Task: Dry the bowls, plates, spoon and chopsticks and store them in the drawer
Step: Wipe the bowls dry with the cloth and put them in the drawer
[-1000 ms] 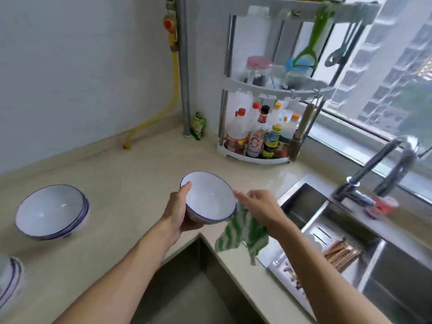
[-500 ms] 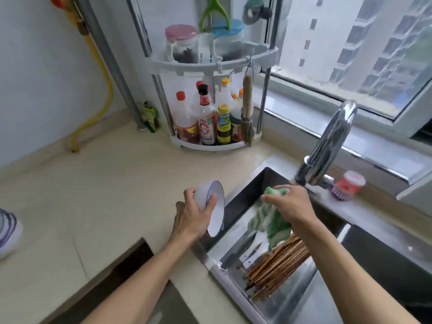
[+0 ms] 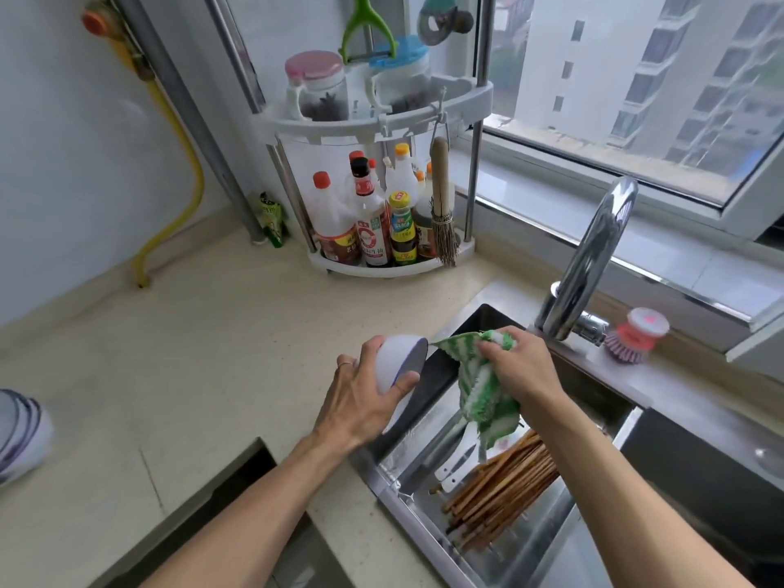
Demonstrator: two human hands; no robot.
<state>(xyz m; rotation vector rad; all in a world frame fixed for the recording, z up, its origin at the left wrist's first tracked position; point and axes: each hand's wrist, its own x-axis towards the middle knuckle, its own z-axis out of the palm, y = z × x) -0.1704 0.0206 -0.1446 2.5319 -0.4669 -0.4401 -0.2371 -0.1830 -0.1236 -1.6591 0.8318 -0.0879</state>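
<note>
Beige countertop (image 3: pixel 203 375) runs along the left, with a steel sink (image 3: pixel 500 418) to its right under a window. Over the sink's left edge, the left hand (image 3: pixel 360 401) grips a white bowl (image 3: pixel 394 362) tilted on its side, its opening facing right. Just beside it, the right hand (image 3: pixel 517 367) clutches a green-and-white cloth (image 3: pixel 483 388), one corner touching the bowl's rim. Near, in the sink's drain tray, lies a bundle of brown chopsticks (image 3: pixel 500 490). More bowls (image 3: pixel 21 435) are stacked at the far left edge. A condiment rack (image 3: pixel 382 184) stands in the far corner, and a faucet (image 3: pixel 594 256) rises behind the sink.
</note>
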